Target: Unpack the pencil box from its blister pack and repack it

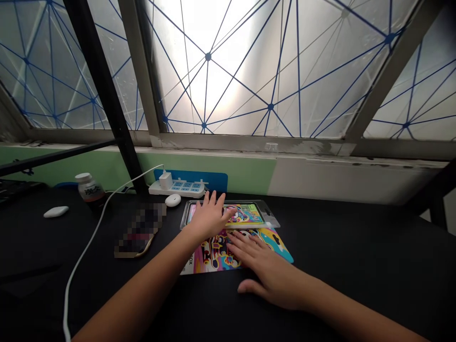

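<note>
A clear plastic case lies near the back of the black table, with a brightly printed sheet showing inside it. My left hand rests over the case's left half, fingers spread. In front of the case, partly under it, is a colourful cartoon-printed card with a blue right edge. On its right part lies my right hand, palm down, fingers stretched and thumb apart over the black surface. Neither hand grips anything. Both hands hide parts of the prints.
Behind stands a white power strip with a charger. A white cable runs down the left side. A round white case, a blurred-out phone-like object, a bottle and a white mouse-like object lie leftward.
</note>
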Tool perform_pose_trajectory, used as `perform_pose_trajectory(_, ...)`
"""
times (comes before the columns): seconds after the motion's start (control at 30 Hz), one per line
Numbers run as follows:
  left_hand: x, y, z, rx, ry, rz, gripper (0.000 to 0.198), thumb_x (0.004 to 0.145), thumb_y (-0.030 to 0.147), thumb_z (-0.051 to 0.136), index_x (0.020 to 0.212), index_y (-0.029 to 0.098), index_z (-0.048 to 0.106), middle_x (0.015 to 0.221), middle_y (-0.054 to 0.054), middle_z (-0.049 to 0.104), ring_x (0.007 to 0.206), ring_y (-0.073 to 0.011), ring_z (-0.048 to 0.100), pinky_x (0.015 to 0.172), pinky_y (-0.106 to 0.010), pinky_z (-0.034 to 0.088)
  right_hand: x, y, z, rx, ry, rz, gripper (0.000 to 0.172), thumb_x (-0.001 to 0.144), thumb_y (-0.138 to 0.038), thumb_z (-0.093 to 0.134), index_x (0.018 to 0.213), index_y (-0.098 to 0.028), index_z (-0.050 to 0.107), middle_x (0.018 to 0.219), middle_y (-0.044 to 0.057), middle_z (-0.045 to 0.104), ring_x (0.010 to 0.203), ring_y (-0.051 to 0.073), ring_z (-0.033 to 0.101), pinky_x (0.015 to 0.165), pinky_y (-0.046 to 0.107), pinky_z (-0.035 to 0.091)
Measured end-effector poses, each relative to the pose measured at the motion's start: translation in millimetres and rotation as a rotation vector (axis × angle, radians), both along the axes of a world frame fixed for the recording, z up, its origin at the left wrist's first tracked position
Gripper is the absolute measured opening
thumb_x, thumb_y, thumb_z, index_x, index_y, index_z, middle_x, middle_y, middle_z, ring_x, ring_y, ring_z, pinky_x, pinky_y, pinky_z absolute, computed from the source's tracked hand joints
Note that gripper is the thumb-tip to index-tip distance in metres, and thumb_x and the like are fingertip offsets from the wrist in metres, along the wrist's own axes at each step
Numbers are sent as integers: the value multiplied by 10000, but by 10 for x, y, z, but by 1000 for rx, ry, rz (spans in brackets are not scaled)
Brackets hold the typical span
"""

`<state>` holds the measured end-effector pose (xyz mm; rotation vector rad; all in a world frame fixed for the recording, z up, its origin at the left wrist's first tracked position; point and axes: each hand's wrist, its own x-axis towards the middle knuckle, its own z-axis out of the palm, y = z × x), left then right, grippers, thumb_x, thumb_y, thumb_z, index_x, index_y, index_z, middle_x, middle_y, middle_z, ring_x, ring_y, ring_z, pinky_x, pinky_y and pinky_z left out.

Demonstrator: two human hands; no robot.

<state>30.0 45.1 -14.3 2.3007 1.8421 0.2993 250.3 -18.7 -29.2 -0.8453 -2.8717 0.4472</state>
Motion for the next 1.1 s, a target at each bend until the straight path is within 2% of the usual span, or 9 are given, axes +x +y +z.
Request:
perform_pose_trajectory(0.07,-21,77,-78,-3,28,-7,835,953,734,177,1576,190,288,1653,-141,183,1525,-379,97,1176,-614,143,-8,-52,45,-131,-58,-21,812,936,-673,469,1586,-242,242,1648,112,206,1512,374,145,1192,634,145)
perform_pose_trajectory(0.13,-79,116,-135,4,39,-10,816,952,731,200,1554,200,347,1646,-135,219,1520,-379,136,1178,-608,142,46,-78,108,-183,-65,-38,778,928,-669,493,1569,-273,299,1638,100,263,1501,384,188,1190,631,151)
perform_pose_trajectory(0.23,-175,116,-168,22,50,-10,791,956,719,224,1553,216,350,1644,-124,233,1517,-368,165,1178,-602,149,211,-65,158,-159,7,-103,490,962,-576,507,1328,-271,623,1417,109,580,1308,336,503,1094,518,380)
perform_pose_trajectory(0.3,-219,97,-171,37,56,-1,775,964,701,235,1557,214,339,1643,-123,237,1516,-361,172,1179,-601,144,339,-12,125,-100,63,-203,369,995,-510,475,1140,-248,692,1184,108,667,1079,278,608,942,442,483)
perform_pose_trajectory(0.47,-275,61,-188,52,88,19,762,971,685,241,1555,208,348,1635,-118,259,1512,-359,192,1174,-596,181,516,206,-70,53,102,-430,389,981,-529,493,1208,-231,599,1176,124,593,1046,283,547,913,454,458)
perform_pose_trajectory(0.6,-299,60,-208,63,102,14,762,973,683,232,1558,207,342,1633,-120,264,1510,-360,199,1173,-598,189,480,283,-153,104,84,-517,311,981,-521,483,995,-225,575,1071,102,586,958,268,540,841,432,447)
perform_pose_trajectory(0.83,-315,27,-160,11,117,-2,763,969,692,238,1572,230,301,1644,-121,227,1522,-347,157,1180,-592,167,495,165,-41,-12,159,-586,293,941,-526,524,899,-241,470,798,25,601,702,201,549,638,323,419)
perform_pose_trajectory(0.93,-346,-14,-118,-44,99,-48,746,956,723,233,1578,311,257,1656,-87,189,1531,-336,107,1182,-594,147,679,276,67,-88,219,-611,316,908,-551,570,894,-248,483,681,-26,581,604,168,519,563,285,383)
perform_pose_trajectory(1.1,-377,-84,-84,-99,76,-122,734,933,777,193,1564,404,234,1666,-62,139,1533,-334,77,1181,-600,116,1325,750,124,-154,4,-740,458,890,-655,505,733,-237,609,671,5,640,631,192,578,561,296,398)
